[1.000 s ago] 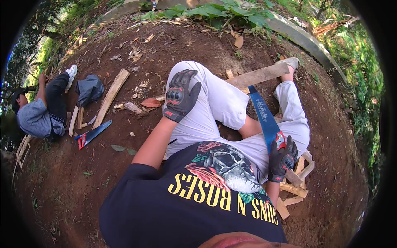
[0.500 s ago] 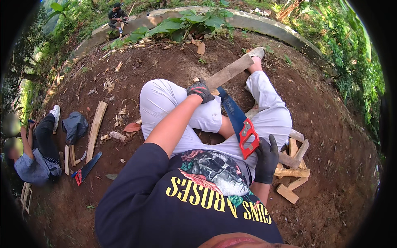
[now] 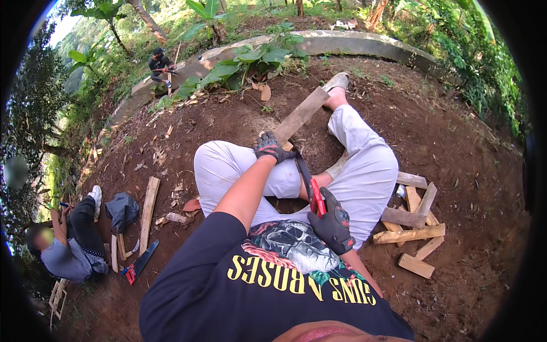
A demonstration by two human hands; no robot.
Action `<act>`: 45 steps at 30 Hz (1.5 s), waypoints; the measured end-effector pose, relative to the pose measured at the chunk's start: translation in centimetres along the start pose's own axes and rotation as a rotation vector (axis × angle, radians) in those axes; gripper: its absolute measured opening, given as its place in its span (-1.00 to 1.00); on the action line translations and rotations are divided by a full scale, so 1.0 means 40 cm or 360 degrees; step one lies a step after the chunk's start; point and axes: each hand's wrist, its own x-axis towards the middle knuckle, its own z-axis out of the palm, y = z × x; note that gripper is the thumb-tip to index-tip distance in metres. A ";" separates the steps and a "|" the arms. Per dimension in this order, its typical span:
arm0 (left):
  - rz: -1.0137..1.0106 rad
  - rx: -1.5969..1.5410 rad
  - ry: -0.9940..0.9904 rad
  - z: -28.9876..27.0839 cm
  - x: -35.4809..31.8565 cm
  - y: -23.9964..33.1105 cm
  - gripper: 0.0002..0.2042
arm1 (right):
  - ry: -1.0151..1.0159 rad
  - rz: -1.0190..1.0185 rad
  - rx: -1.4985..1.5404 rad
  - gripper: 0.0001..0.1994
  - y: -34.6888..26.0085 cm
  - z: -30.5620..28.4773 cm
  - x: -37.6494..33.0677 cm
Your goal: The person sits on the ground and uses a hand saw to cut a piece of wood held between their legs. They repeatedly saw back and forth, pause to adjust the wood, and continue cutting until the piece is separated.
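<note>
In its dark glove, my left hand (image 3: 272,146) is closed over the near end of a wooden plank (image 3: 302,117), by my left knee. The plank slants away to the right, its far end against my right foot. My gloved right hand (image 3: 333,223) grips the red handle (image 3: 317,199) of a hand saw, in front of my lap. The saw's blade (image 3: 303,170) points away from me and stands nearly edge-on, its tip close to the plank's near end beside my left hand. Whether the teeth touch the wood I cannot tell.
Several cut wood pieces (image 3: 410,233) lie on the soil to my right. Leftward are a long board (image 3: 150,208), another saw (image 3: 139,262), a dark bag (image 3: 122,212) and a seated person (image 3: 71,251). Another person (image 3: 161,67) sits near a low concrete wall (image 3: 342,43).
My right hand has gone from open beside the saw handle to wrapped round it. The saw has turned from flat to nearly edge-on. My left hand stays on the plank; the view has shifted.
</note>
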 end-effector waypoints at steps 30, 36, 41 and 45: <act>0.0091 0.0232 0.0184 -0.014 0.194 0.040 0.09 | 0.0622 0.0113 0.2988 -0.29 0.142 -0.121 0.008; 0.0262 0.0041 0.0414 0.009 0.210 0.061 0.16 | 0.0725 0.0182 0.2881 -0.28 0.143 -0.116 0.022; 0.0223 -0.0097 0.0452 0.074 0.163 -0.048 0.30 | 0.0687 0.0172 0.2780 -0.22 0.108 -0.082 0.040; 0.0117 -0.0109 0.0566 0.115 0.149 -0.030 0.28 | 0.0654 0.0295 0.2682 -0.22 0.108 -0.094 0.033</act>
